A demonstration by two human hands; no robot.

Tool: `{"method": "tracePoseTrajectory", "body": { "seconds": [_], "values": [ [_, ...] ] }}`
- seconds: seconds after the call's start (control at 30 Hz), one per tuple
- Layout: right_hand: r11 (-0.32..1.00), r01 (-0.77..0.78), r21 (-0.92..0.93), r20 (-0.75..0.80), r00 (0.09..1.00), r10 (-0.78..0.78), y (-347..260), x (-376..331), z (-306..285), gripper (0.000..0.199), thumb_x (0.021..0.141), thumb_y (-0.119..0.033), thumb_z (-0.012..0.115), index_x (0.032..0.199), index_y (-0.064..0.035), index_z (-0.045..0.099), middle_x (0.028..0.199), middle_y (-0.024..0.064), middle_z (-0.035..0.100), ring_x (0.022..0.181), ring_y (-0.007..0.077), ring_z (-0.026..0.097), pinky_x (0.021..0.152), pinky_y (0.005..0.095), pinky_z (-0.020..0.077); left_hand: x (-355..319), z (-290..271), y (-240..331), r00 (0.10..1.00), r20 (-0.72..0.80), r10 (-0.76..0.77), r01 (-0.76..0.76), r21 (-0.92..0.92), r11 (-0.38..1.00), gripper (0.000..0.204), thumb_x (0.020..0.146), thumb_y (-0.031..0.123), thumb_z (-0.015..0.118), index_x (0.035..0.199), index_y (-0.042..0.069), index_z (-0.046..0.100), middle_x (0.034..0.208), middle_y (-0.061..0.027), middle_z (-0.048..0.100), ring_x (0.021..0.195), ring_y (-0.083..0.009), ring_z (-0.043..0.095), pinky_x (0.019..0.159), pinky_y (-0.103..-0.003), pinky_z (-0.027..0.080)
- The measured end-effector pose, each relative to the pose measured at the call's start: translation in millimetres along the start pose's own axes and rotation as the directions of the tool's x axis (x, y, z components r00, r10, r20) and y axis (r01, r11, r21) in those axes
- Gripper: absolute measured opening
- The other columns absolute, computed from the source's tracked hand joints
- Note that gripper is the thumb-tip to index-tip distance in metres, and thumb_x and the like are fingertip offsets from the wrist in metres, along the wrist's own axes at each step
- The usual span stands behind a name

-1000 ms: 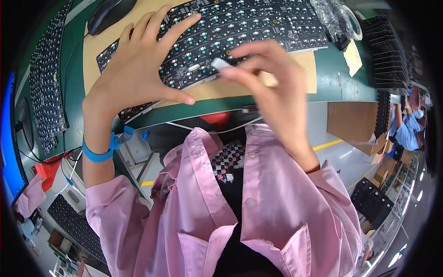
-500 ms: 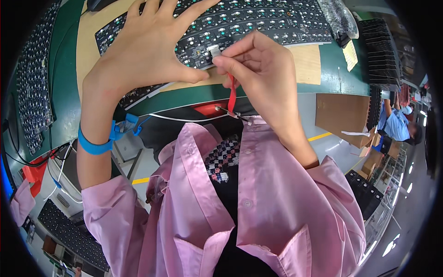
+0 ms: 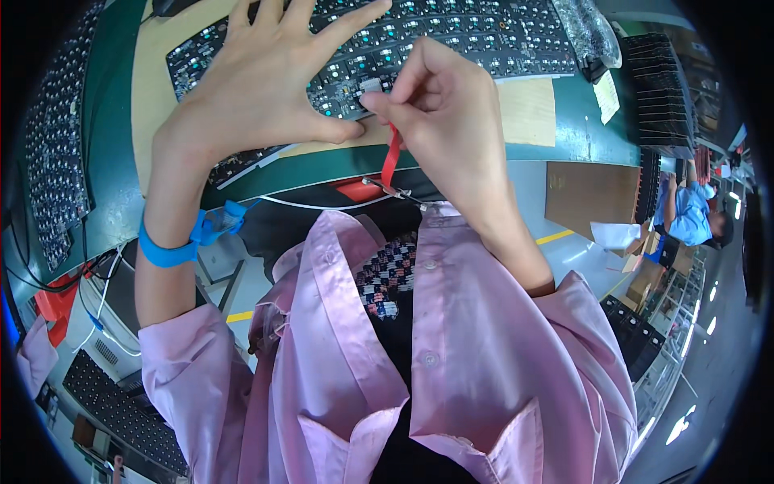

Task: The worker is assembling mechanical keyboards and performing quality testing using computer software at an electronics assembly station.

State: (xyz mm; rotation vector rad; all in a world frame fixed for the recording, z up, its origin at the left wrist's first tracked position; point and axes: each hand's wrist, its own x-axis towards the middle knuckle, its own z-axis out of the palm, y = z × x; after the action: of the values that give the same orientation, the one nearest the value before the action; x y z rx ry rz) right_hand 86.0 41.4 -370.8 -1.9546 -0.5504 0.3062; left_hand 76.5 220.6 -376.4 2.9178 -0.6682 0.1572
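A long dark circuit board (image 3: 451, 40) is lying on the tan mat (image 3: 528, 109), the left hand (image 3: 258, 93) pressing it with fingers spread wide, the right hand (image 3: 439, 113) pinching a red-handled tool (image 3: 393, 157) at its near edge.

A stack of black trays (image 3: 663, 89) sits at the green desk's (image 3: 574, 129) right end — a brown cardboard box (image 3: 590, 194) stands below it, a person in blue (image 3: 692, 216) beyond.

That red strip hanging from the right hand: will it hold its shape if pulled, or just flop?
Probably floppy: the red strip hangs limp and slightly curved below the right hand, pinched at its top only. It looks thin and light, so it likely sways and twists rather than pushing anything.
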Motion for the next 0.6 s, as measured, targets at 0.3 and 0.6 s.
{"method": "tracePoseTrajectory", "body": {
  "seconds": [0.3, 0.6],
  "values": [
    [0.949, 0.123, -0.290, -0.001, 0.992, -0.129, -9, 7, 0, 0.015, 0.070, -0.006, 0.066, 0.072, -0.0032, 0.051, 0.053, 0.0045, 0.054, 0.043, 0.0099, 0.046, 0.045, 0.0185, 0.0364, -3, -3, -5, 0.999, -0.028, 0.024, -0.024, -0.016, 1.000, 0.083, 0.068, 0.056, 0.055, 0.132, 0.009, 0.031, 0.126, -0.0336, 0.027, 0.110, -0.0485, 0.031, 0.091, -0.054, 0.025],
    [0.666, -0.015, -0.745, -0.299, 0.901, -0.314, 50, 58, -124, 0.037, 0.079, -0.034, 0.059, 0.100, -0.0036, 0.059, 0.088, 0.0163, 0.061, 0.075, 0.0249, 0.058, 0.069, 0.0321, 0.0447, -77, -36, -3, 0.701, -0.445, -0.557, 0.604, -0.045, 0.796, 0.056, 0.078, 0.041, 0.059, 0.119, 0.007, 0.044, 0.111, -0.0208, 0.049, 0.095, -0.0283, 0.052, 0.082, -0.036, 0.042]
  ]
}}
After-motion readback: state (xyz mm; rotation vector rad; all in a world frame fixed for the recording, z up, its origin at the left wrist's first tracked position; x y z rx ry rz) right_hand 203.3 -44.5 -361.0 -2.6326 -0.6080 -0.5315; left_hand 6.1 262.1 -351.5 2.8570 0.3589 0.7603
